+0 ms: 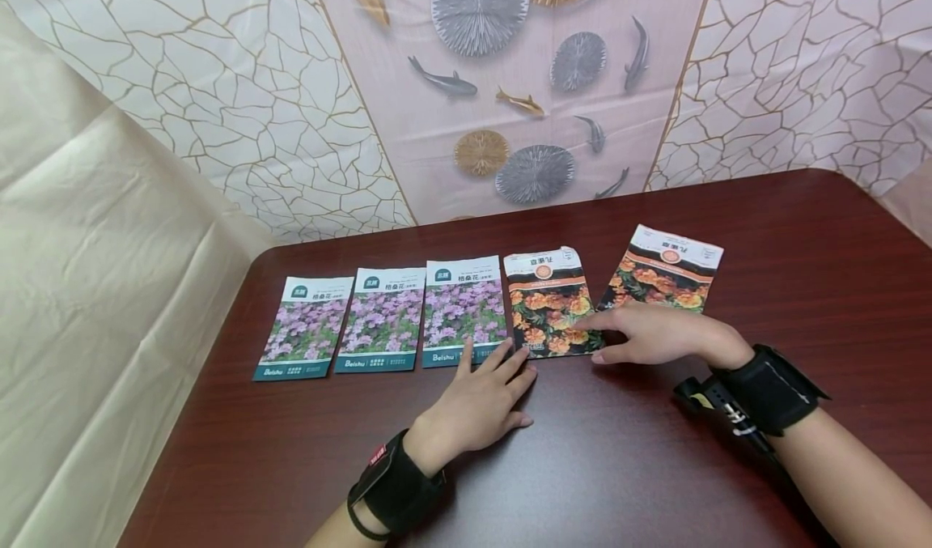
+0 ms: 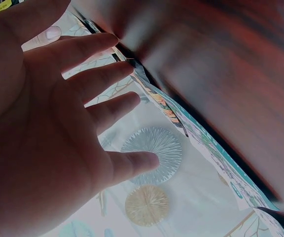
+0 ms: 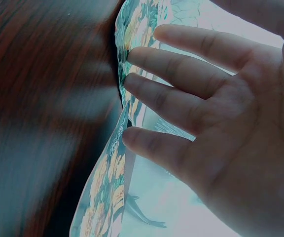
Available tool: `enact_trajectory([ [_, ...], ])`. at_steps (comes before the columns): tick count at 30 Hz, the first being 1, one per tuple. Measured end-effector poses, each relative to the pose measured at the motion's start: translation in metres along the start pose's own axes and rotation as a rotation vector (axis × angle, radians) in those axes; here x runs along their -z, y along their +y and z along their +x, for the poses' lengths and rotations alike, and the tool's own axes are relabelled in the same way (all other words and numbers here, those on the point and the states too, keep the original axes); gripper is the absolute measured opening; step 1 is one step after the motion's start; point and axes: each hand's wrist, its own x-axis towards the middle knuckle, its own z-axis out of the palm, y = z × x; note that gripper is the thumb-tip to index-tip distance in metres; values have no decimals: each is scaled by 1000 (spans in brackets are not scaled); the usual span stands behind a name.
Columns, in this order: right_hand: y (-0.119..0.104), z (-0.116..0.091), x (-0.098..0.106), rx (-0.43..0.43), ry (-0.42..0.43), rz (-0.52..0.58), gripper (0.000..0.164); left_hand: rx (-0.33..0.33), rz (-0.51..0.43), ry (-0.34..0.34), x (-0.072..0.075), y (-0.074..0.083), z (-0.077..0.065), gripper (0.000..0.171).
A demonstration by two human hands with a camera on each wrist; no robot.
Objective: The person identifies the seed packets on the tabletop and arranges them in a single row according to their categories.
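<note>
Three seed packets with purple flowers stand side by side: a left one, a middle one and a right one. Beside them lies a seed packet with orange marigolds, and a second marigold packet is tilted at the far right. My left hand has spread fingers, its fingertips at the bottom edges of the right purple packet and the first marigold packet. With extended fingers, my right hand reaches over the lower parts of both marigold packets, covering the second one's bottom edge.
All packets lie on a dark red-brown table. Behind its back edge hangs a patterned cloth with fish and round motifs; a cream cloth hangs at the left. Black straps with small cameras sit on both wrists, and a cable runs along the right forearm.
</note>
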Motion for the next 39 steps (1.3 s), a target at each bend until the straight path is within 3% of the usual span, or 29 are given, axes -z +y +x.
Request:
enact_trajectory([
  [22,0,0,1,-3,14,16,49,15,18,16,0,1,1,58],
  [29,0,-5,8,34,104,-11,48,15,35,38,0,2,0,58],
  [39,10,-17,21,-57,211,16,46,-11,21,78,1,5,0,57],
])
